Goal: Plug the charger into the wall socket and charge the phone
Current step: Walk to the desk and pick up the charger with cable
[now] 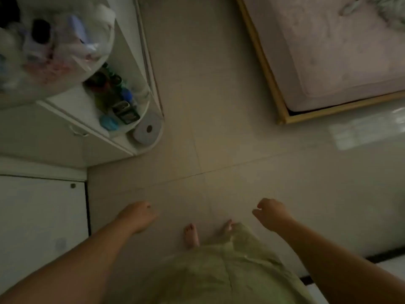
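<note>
I look straight down at a dim tiled floor [219,132]. My left hand [138,215] hangs low at the left, fingers loosely curled, nothing in it. My right hand [270,212] hangs at the right, fingers bent and slightly apart, also holding nothing. No charger, phone or wall socket shows in this view. My bare feet [191,234] stand between the hands above a pale green garment.
A white rounded corner shelf [151,119] at the left carries small bottles, a blue tin and a paper roll [148,130]. A full plastic bag [54,44] sits above it. A bed with a wooden frame [271,84] fills the upper right. A white cabinet door [39,216] is at lower left.
</note>
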